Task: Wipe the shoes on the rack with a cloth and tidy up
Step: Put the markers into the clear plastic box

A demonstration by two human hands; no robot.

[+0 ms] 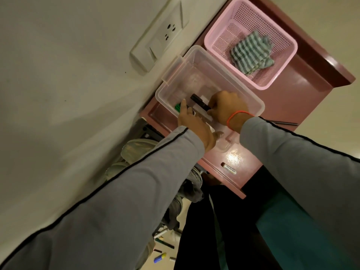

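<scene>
Nearest, the left hand [191, 121] rests open-fingered and the right hand [226, 110] grips a black item [258, 103] inside the clear box [196, 61], while beyond, the soft, light striped cloth [251, 55], best pinched at a fold, lies in the pink basket [292, 45].

Seen from above and tilted, a pink-topped shoe rack [292, 88] stands against a pale wall. At the centre, a clear plastic box [251, 103] sits on its top. Both hands reach into the box: the right hand [228, 108] grips a black object [258, 103] beside a white strip, and the left hand [191, 121] rests on the near rim, one finger pointing toward a green item [177, 107]. At 1 o'clock, a pink mesh basket [280, 43] holds a folded green striped cloth [251, 55]. At 11 o'clock is a wall socket [159, 36]. At 6 o'clock, markers [160, 257] lie on the floor.
</scene>
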